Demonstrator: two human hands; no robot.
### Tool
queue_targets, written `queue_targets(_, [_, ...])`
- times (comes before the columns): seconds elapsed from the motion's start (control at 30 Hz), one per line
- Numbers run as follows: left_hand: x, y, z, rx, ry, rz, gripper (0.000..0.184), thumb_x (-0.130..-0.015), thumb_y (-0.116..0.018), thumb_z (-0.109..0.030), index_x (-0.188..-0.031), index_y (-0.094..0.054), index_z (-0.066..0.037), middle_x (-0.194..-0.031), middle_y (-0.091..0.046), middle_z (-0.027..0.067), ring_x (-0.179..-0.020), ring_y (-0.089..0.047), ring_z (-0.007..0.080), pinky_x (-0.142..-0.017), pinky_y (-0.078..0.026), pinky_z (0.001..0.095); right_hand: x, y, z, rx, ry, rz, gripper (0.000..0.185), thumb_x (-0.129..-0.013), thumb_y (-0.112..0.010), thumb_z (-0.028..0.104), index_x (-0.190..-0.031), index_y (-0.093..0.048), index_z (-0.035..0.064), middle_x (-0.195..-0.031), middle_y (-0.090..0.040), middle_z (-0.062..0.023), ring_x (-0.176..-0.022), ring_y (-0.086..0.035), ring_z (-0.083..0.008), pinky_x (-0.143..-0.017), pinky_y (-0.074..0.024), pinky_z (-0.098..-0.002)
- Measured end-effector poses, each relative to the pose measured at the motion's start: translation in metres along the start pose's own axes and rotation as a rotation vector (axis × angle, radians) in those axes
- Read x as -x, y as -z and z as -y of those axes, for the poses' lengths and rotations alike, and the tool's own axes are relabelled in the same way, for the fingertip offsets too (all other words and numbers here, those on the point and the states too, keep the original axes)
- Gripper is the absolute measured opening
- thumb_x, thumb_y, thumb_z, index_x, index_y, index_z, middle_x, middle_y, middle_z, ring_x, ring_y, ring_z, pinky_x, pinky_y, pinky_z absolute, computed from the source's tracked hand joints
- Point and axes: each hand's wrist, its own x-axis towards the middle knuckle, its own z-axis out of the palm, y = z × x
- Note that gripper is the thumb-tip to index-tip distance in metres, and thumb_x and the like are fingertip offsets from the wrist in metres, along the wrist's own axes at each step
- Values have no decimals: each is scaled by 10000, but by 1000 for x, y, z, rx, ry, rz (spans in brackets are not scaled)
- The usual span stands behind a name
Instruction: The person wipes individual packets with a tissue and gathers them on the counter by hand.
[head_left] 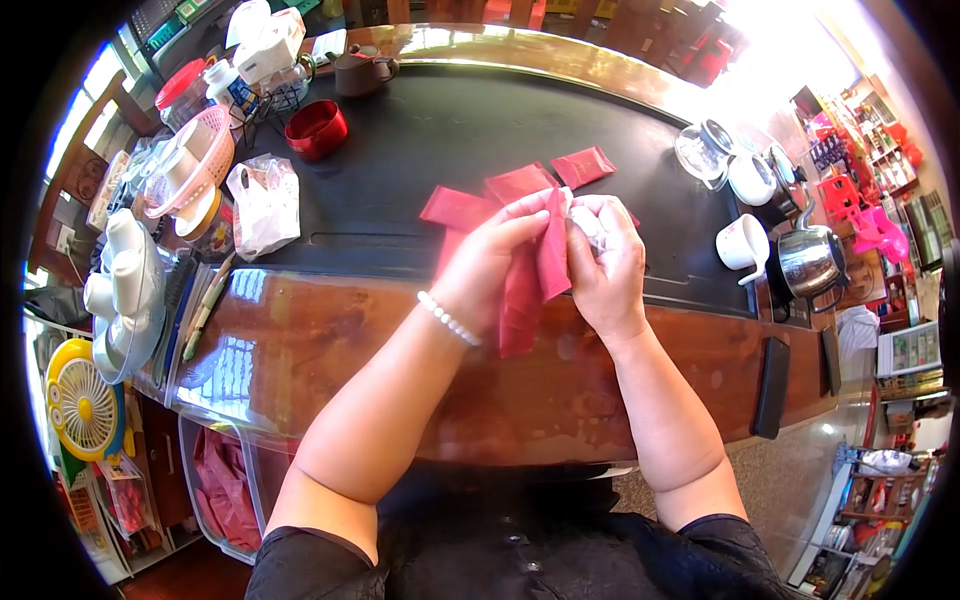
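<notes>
My left hand (490, 250), with a beaded bracelet at the wrist, pinches an upright red packet (553, 250) near its top. Closed beside it, my right hand (612, 275) holds a crumpled white piece (590, 228), perhaps tissue or thin plastic, against the packet's open-looking upper end. Its exact material cannot be made out. Under my left hand another red packet (520, 315) lies across the table's front edge. More flat red packets lie just beyond my hands, among them one at the back (584, 166) and one to the left (455, 207).
A red bowl (316, 130) and a white plastic bag (266, 205) are at the left, near a pink basket (205, 160). On the right stand a white cup (741, 243), a metal kettle (808, 262) and a glass pot (703, 152). A black phone-like slab (770, 388) lies near the front edge.
</notes>
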Motion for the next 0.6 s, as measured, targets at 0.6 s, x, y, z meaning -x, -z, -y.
queue_targets(0.6, [-3,10,-10,11,-184,-267,196,-964,-484,-123,-1133,-551,-51,-1081,-644,115,-947,-642,218,-843,-540,361,4,3,6,-790,-443,360,276,-916,-610,164,-1139,-542,16,-982,-616,-31,-837,-596,-106,-734,-498,-258])
